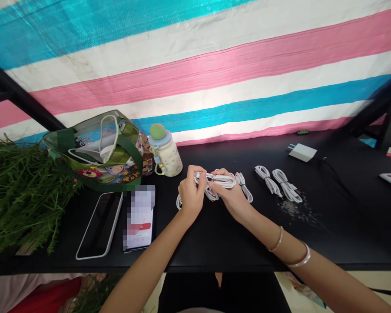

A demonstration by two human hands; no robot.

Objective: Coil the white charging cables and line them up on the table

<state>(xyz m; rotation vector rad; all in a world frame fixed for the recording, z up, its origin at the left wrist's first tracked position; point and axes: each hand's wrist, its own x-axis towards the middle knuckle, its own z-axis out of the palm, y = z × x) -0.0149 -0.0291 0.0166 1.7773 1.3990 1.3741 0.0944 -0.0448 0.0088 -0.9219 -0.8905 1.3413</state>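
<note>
A coiled white charging cable [226, 181] is held above the black table between both my hands. My left hand [193, 189] pinches its left end between thumb and fingers. Around the right part of the coil, my right hand [230, 195] is closed, thumb on top. Other bundled white cables lie on the table behind and beneath my hands, partly hidden by them; one bundle [244, 187] shows just right of my right hand. Farther right lie two more tied cable bundles, one [267, 181] beside the other [287, 186].
On the left are a phone in a white case [100, 226], a phone with a lit screen [140, 219], a green cartoon bag [97, 152], a tumbler [167, 156] and a leafy plant [22, 191]. A white charger plug [302, 152] sits back right on the black table [221, 243].
</note>
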